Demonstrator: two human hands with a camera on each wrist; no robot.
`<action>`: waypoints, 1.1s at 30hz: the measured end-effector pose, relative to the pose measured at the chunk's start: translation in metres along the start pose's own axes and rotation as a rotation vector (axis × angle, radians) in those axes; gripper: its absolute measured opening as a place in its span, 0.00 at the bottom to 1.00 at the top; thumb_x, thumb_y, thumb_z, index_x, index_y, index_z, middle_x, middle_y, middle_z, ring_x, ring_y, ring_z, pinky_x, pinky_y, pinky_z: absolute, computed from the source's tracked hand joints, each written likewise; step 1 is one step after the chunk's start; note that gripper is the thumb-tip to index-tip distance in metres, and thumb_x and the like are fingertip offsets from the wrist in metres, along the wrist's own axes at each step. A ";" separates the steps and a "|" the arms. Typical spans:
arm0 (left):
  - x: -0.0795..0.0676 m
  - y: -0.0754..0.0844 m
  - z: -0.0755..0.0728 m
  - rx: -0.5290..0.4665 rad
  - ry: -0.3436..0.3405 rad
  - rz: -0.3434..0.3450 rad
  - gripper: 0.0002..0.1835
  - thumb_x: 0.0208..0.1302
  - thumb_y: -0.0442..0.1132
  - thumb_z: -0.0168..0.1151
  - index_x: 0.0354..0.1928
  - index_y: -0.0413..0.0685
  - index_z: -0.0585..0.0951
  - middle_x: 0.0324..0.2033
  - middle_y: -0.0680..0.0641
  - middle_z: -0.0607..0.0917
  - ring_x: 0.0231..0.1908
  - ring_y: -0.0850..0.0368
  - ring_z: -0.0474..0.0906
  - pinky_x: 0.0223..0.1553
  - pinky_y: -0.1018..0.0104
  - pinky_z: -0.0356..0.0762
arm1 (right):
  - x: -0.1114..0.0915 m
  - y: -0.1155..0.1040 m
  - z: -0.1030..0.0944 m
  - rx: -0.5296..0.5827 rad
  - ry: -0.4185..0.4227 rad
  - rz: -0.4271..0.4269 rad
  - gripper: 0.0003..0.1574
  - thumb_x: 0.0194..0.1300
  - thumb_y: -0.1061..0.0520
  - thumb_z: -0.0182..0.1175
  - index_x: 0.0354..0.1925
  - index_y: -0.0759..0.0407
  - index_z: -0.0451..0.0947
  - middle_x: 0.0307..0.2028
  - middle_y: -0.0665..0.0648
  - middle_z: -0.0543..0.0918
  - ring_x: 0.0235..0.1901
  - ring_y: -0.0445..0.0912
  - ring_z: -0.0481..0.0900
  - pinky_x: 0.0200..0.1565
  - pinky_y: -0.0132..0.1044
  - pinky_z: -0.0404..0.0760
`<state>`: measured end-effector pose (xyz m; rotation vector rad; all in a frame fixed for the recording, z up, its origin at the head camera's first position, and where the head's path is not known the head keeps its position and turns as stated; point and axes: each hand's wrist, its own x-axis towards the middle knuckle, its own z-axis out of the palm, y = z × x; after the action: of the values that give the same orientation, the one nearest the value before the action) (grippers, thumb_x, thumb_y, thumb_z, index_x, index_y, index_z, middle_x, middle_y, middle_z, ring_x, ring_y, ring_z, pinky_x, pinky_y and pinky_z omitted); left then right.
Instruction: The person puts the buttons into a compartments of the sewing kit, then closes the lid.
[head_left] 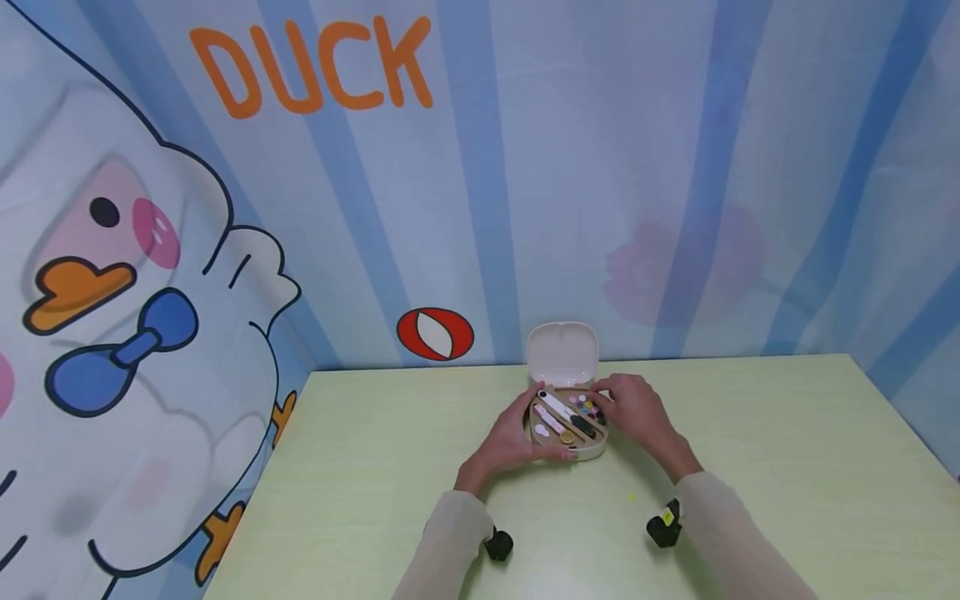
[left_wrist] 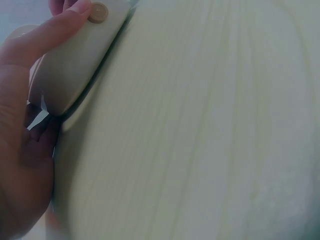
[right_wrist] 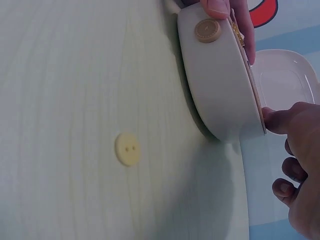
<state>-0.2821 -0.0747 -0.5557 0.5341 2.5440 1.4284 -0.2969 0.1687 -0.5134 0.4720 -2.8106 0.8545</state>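
Observation:
A small white sewing box stands on the table with its lid raised at the back. Inside, a brown tray holds a slim white-and-black tool, a pale pink strip and several small coloured buttons. My left hand grips the box's left side, its thumb by a brown button-shaped knob on the front. At the back right rim, my right hand touches the tray edge with a fingertip; whether it pinches anything I cannot tell. Its other fingers are bent.
A loose yellow two-hole button lies on the pale wooden table, in front and to the right of the box. Behind the table hangs a blue striped cloth with a duck print. Black wrist cameras hang below both sleeves.

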 end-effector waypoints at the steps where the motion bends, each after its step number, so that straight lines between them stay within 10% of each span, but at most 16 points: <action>1: 0.000 0.000 0.000 0.003 -0.001 -0.001 0.65 0.46 0.62 0.83 0.83 0.65 0.54 0.77 0.55 0.63 0.75 0.53 0.60 0.73 0.44 0.62 | -0.001 0.000 0.000 -0.004 -0.002 0.000 0.10 0.70 0.57 0.69 0.43 0.63 0.90 0.25 0.50 0.79 0.22 0.43 0.69 0.22 0.36 0.68; 13: 0.001 -0.004 0.001 0.000 0.000 0.007 0.65 0.46 0.63 0.83 0.83 0.67 0.54 0.78 0.56 0.62 0.76 0.54 0.58 0.74 0.44 0.61 | -0.011 0.003 -0.007 0.023 0.070 -0.002 0.12 0.70 0.56 0.68 0.49 0.61 0.90 0.31 0.55 0.86 0.23 0.43 0.69 0.22 0.36 0.66; 24: 0.001 -0.003 0.001 0.004 -0.005 -0.007 0.66 0.45 0.63 0.84 0.83 0.66 0.53 0.79 0.55 0.61 0.77 0.53 0.57 0.74 0.45 0.60 | -0.033 0.017 -0.025 0.035 0.075 -0.038 0.18 0.70 0.55 0.69 0.55 0.60 0.87 0.14 0.45 0.61 0.18 0.40 0.57 0.23 0.34 0.58; 33: 0.002 -0.005 0.001 0.004 0.005 0.006 0.65 0.46 0.63 0.84 0.83 0.67 0.54 0.78 0.55 0.62 0.76 0.52 0.58 0.73 0.44 0.61 | -0.058 0.024 -0.035 -0.001 0.012 -0.055 0.18 0.69 0.55 0.71 0.54 0.61 0.87 0.15 0.45 0.63 0.19 0.39 0.57 0.24 0.34 0.56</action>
<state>-0.2850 -0.0750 -0.5604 0.5404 2.5520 1.4281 -0.2489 0.2214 -0.5114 0.5393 -2.7734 0.8418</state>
